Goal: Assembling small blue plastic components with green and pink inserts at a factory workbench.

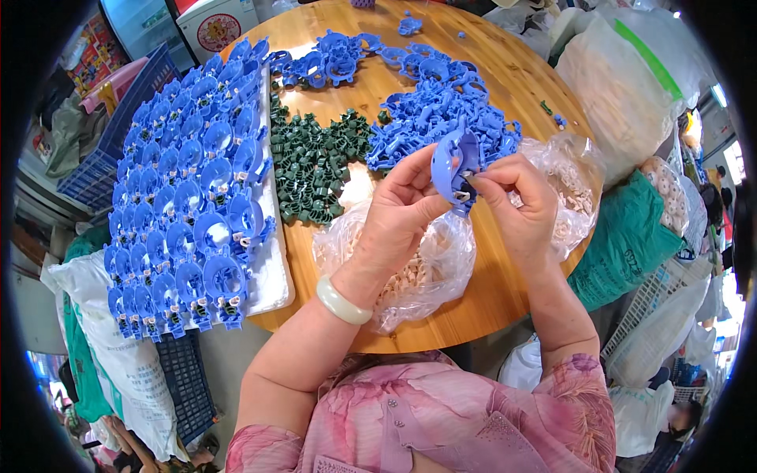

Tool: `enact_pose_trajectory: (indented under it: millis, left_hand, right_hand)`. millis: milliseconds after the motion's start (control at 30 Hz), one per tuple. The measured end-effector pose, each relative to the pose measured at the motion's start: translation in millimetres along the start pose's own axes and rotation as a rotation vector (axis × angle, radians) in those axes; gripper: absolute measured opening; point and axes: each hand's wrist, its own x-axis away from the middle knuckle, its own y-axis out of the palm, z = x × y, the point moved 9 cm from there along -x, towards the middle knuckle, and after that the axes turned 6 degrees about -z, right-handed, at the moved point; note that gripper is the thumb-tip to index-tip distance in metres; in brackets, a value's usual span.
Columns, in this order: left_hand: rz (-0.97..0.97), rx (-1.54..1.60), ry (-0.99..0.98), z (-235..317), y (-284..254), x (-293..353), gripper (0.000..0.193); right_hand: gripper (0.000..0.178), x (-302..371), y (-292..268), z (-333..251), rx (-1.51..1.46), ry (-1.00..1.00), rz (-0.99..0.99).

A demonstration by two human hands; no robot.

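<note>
In my left hand (392, 214) is a blue plastic bowl-shaped part (450, 169), tilted on edge, with fingers and thumb around its rim. The thumb and fingertips of my right hand (518, 199) are pressed together at the part's lower inner side, where a small dark and pale piece shows. How far that piece is seated cannot be made out. Below my hands lies a clear plastic bag (449, 260) of small beige pieces. Just beyond them is a heap of blue plastic pieces (434, 118), and left of it a heap of dark green pieces (307, 162).
At left, a white board (277, 272) bears rows of similar blue assemblies (189, 193). More blue bowl parts (339, 63) lie at the far side of the round wooden table (505, 55). Another bag of beige pieces (564, 185) sits at right. Sacks and crates surround the table.
</note>
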Motion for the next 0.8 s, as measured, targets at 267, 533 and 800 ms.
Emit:
enact_pose_trajectory:
  millis: [267,533,800]
  left_hand:
    - [0.02,-0.09,0.004,0.6,-0.5,2.8,0.057]
    - [0.03,-0.025,-0.029,0.0,-0.7,2.8,0.062]
    - [0.027,-0.088,-0.037,1.2,-0.2,2.4,0.059]
  right_hand:
    - [0.007,6.0,7.2,14.7,-0.091,0.203,-0.022]
    - [0.005,5.8,3.4,9.6,-0.041,0.153,-0.078]
    - [0.006,7.0,4.4,17.5,-0.095,0.2,-0.129]
